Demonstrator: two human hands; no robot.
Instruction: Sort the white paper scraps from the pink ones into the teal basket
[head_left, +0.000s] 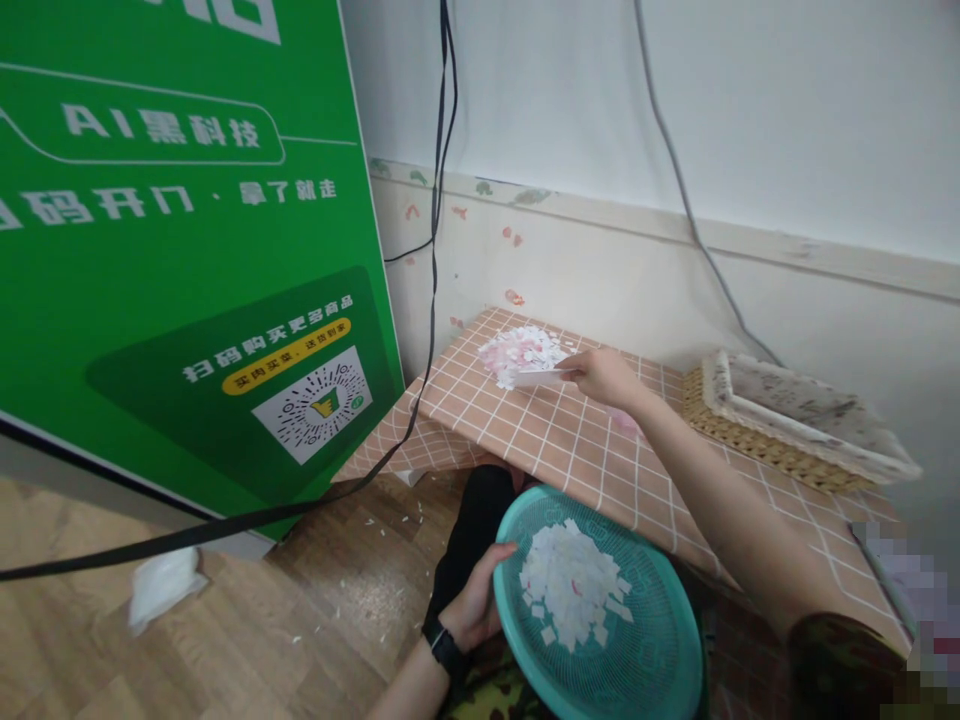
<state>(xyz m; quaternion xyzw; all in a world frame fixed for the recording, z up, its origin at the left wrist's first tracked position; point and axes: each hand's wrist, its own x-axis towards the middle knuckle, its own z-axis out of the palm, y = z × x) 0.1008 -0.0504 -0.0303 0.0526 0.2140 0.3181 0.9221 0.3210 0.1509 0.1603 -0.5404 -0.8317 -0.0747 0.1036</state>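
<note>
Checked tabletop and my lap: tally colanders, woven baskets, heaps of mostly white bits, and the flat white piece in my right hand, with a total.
Teal colander, in the left hand: 1
Woven basket: 1
Table heap and colander heap, mostly white bits: 2
Flat white piece, in the right hand: 1
Total: 5

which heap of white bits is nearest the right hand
The heap on the checked tablecloth: the right hand holds a flat white piece at its edge. The other heap sits in the teal basket, gripped by the left hand.
</note>
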